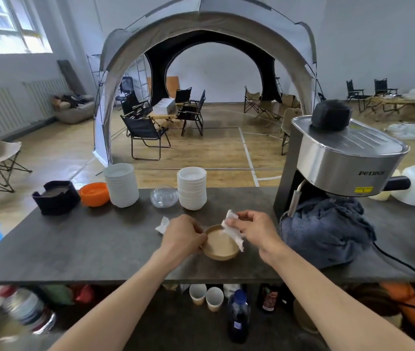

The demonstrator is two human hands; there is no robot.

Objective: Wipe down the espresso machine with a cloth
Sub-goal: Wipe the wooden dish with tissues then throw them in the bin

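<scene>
A silver and black espresso machine [340, 158] stands at the right of the dark counter [87, 249]. A blue-grey cloth [328, 234] lies bunched under its spout, over the drip tray. In front of me, my left hand [183, 236] grips the rim of a small brown bowl [220, 247]. My right hand [254, 229] pinches a crumpled white paper tissue [233, 230] over the bowl's right rim. Another bit of white tissue [163, 224] pokes out behind my left hand.
Two stacks of white bowls [121, 184] [191, 187], a clear glass bowl [164, 196], an orange bowl [94, 194] and a black holder [55, 197] line the counter's far edge. A black power cord [404, 264] runs off the front right. Bottles and paper cups [206, 296] sit below.
</scene>
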